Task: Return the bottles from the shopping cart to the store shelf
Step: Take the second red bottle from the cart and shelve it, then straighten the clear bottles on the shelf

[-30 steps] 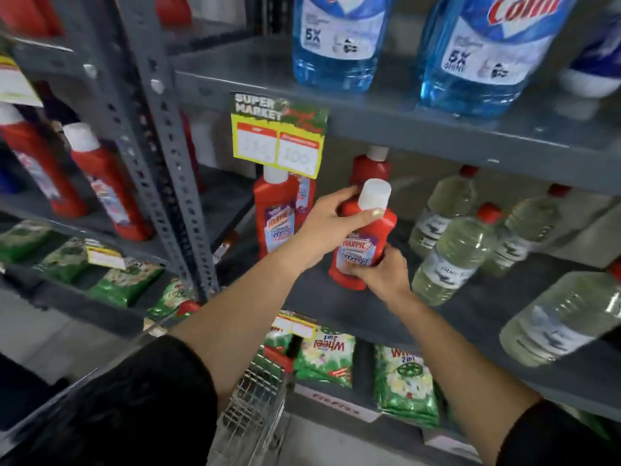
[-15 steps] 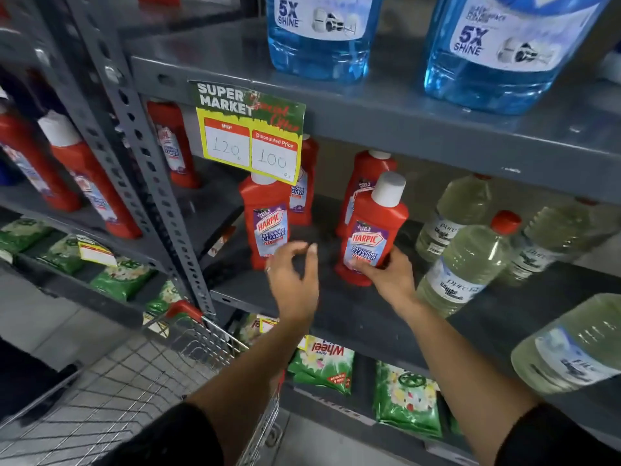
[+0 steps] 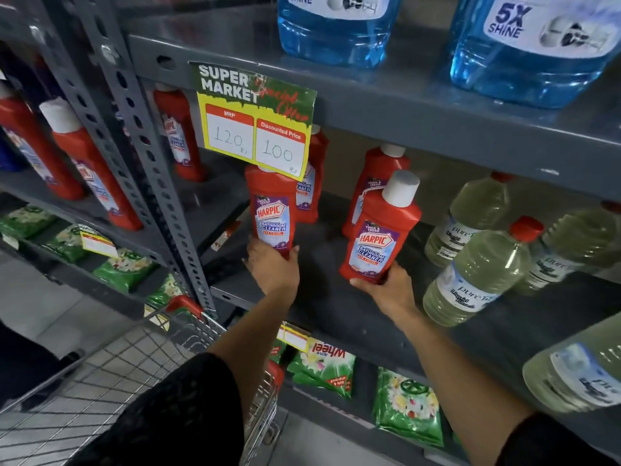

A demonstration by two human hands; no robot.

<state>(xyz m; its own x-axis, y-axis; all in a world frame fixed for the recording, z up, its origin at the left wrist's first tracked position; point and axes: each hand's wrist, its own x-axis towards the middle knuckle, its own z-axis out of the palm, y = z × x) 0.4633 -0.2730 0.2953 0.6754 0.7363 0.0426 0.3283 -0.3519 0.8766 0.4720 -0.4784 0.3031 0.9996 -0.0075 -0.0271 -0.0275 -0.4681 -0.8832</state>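
Two red Harpic bathroom-cleaner bottles stand on the middle grey shelf (image 3: 336, 307). My left hand (image 3: 274, 265) grips the base of the left bottle (image 3: 271, 210), whose cap is hidden behind a price sign. My right hand (image 3: 386, 287) holds the bottom of the right bottle (image 3: 381, 237), which has a white cap and leans to the right. Further red bottles stand behind them, one (image 3: 371, 183) at the back. The wire shopping cart (image 3: 134, 358) sits at the lower left, below my left arm, and the visible part of its basket holds no bottle.
A yellow and green price sign (image 3: 255, 119) hangs from the upper shelf edge. Large blue cleaner jugs (image 3: 336, 31) stand above. Pale green bottles (image 3: 477, 274) crowd the shelf's right side. Green detergent packets (image 3: 322, 368) lie below. A perforated steel upright (image 3: 148, 156) divides the racks.
My left hand has moved from open air onto the base of the left red bottle. My right hand stays on the right bottle. The view has shifted closer and slightly downward.
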